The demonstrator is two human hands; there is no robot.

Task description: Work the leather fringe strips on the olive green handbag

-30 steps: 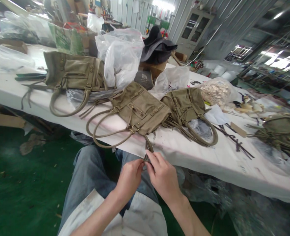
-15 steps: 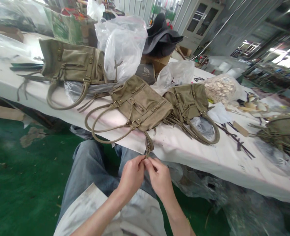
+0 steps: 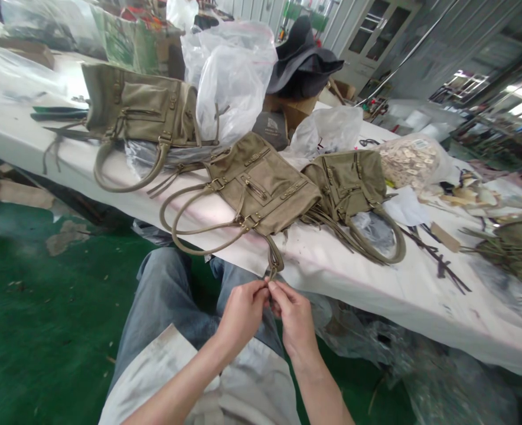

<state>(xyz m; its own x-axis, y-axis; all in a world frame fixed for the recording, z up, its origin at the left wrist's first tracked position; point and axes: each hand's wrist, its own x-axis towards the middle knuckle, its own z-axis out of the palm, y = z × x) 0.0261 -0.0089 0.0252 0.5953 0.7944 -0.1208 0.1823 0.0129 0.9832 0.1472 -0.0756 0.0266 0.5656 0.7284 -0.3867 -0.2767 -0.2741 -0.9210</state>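
Observation:
An olive-brown handbag (image 3: 261, 183) lies tilted on the white-covered table, its two rounded handles reaching over the near edge. From its lower right corner hangs a looped strap (image 3: 275, 255) of the same colour. Just past the table edge, my left hand (image 3: 245, 304) pinches the strap's end with thumb and forefinger. My right hand (image 3: 291, 310) is closed at the same spot, fingertips touching those of the left. The small piece between the fingertips is mostly hidden.
Similar handbags lie to the left (image 3: 139, 109) and right (image 3: 349, 183), another at the far right (image 3: 518, 239). Behind them stand a clear plastic bag (image 3: 229, 82) and a bag of small pale pieces (image 3: 414, 159). Loose dark straps (image 3: 436, 260) lie on the table (image 3: 376, 295).
The whole view has shifted slightly, so the scene sits a little further right. My hands stay at the strap's end, and the right fingers have changed their pinch a little.

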